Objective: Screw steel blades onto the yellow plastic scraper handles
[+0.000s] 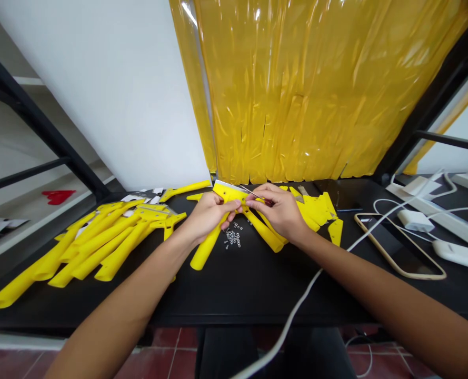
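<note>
My left hand (208,216) is shut on a yellow plastic scraper (205,249) with a metal blade edge (228,188) at its far end. My right hand (275,209) grips a small screwdriver (255,196) with a dark red handle, its thin shaft reaching toward the scraper's head. The tip is partly hidden by my fingers. Below my hands lies a small heap of tiny metal screws (232,237). Another yellow handle (264,231) rests under my right wrist, and flat yellow pieces (316,210) lie to its right.
Many yellow scrapers (99,242) lie heaped on the black table (234,287) to the left. To the right are a phone (395,246), a white power strip (435,216), a charger (415,220) and a white cable (316,279). A yellow plastic sheet (297,89) hangs behind.
</note>
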A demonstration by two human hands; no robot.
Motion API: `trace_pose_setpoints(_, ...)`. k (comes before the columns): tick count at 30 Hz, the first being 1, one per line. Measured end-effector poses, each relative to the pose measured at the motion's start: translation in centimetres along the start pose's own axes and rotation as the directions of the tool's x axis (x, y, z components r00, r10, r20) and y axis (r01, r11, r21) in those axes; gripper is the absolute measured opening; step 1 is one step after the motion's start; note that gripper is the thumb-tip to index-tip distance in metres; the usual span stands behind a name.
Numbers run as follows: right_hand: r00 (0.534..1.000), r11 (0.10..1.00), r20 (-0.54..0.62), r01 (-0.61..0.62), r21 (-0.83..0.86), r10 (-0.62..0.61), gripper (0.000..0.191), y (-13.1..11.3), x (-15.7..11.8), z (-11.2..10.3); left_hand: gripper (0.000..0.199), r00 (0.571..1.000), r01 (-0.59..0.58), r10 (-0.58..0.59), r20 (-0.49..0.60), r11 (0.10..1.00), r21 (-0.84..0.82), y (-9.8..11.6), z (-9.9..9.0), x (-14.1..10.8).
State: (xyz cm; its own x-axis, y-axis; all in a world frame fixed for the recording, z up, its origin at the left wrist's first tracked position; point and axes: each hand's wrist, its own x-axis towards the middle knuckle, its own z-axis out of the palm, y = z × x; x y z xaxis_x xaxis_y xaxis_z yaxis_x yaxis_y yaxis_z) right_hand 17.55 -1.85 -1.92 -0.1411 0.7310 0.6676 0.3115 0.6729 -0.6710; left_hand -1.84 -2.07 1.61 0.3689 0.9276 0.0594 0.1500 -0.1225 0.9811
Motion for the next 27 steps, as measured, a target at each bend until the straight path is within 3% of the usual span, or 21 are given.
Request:
trace_pose_setpoints(4,0.998,0.998,-0.007,0.065,-0.007,-0.065,0.012,0.1,0.0,0.0,0.022,1.000,-0.026,0.026,0.012,1.000,0.013,0.1,0.3,-0.2)
trace_pose_setpoints(15,0.997,0.996,0.005,-0.081,0.044,0.081,0.009,0.6,0.1,0.4,0.026,0.998,-0.052,0.049,0.027,0.993,0.102,0.1,0.4,-0.3)
trace_pose_setpoints(22,0.961,0.957,0.031,-0.277,0.085,0.275,0.043,1.3,0.5,0.4,0.025,0.999,-0.005,0.001,0.043,0.997,0.077,-0.3,0.3,-0.2)
trace_pose_setpoints(24,0.970,0.969,0.005,-0.244,0.036,0.244,0.045,1.3,0.6,0.1,0.023,1.000,0.019,-0.020,0.021,1.000,0.018,-0.4,0.3,0.0)
trace_pose_setpoints(27,0.995,0.988,-0.019,-0.095,-0.118,0.093,0.038,0.7,0.6,-0.5,0.019,0.996,0.044,-0.049,-0.072,0.997,-0.067,-0.4,-0.1,0.3)
